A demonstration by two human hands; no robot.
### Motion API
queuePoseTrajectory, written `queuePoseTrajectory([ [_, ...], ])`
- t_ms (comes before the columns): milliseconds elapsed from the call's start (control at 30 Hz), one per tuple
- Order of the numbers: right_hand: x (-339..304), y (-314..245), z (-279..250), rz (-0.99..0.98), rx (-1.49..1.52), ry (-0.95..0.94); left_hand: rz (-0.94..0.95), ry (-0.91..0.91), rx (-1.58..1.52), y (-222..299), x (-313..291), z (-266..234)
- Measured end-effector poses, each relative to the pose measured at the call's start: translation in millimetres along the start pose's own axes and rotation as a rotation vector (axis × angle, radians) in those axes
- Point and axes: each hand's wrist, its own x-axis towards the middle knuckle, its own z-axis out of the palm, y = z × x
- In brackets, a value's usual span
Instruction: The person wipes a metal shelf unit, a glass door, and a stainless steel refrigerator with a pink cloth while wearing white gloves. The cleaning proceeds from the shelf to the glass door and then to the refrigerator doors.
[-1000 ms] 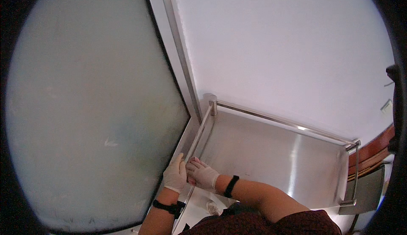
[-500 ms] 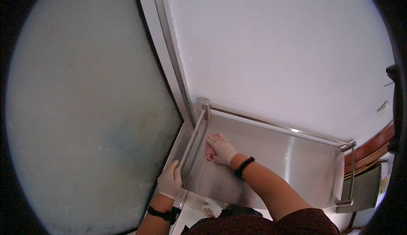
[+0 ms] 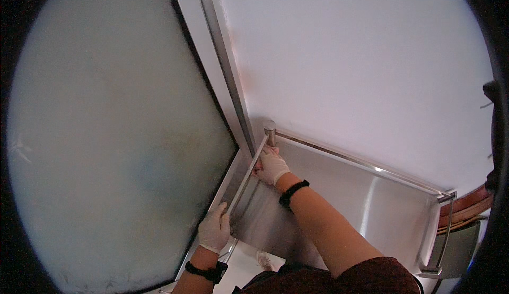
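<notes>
A stainless steel tray top, edged by a tubular metal rail, lies in front of me. My left hand, in a thin whitish glove, is closed round the near end of the left side rail. My right hand, gloved the same way, presses a pinkish cloth against the tray's far-left corner, beside the rail's corner post. Most of the cloth is hidden under my right fingers and the side rail.
A frosted glass panel in a metal frame stands close along the left. Behind the tray rises a white wall. At the right edge are a reddish-brown curved piece and a grey box-like thing. A shoe shows below.
My right hand has slid the cloth away from me into the far-left corner, near the post. My left hand keeps its hold on the rail. The view has shifted slightly.
</notes>
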Motion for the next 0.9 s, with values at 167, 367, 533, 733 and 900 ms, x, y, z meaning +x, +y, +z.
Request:
queuePoseTrajectory([
  [167,1,2,-9,0.01,-0.03,-0.067,0.052,-0.005,0.073,-3,2,2],
  [367,22,-16,-7,0.071,-0.376,-0.151,0.029,-0.052,0.124,1,1,-1],
  [533,25,-12,-6,0.026,-0.393,-0.272,0.085,-0.013,0.095,-2,3,2],
  [733,29,-2,-14,0.023,-0.243,-0.216,0.02,-0.055,0.049,-9,5,10],
  [900,-5,23,-19,0.035,0.026,-0.224,-0.016,-0.062,0.061,-10,5,9],
])
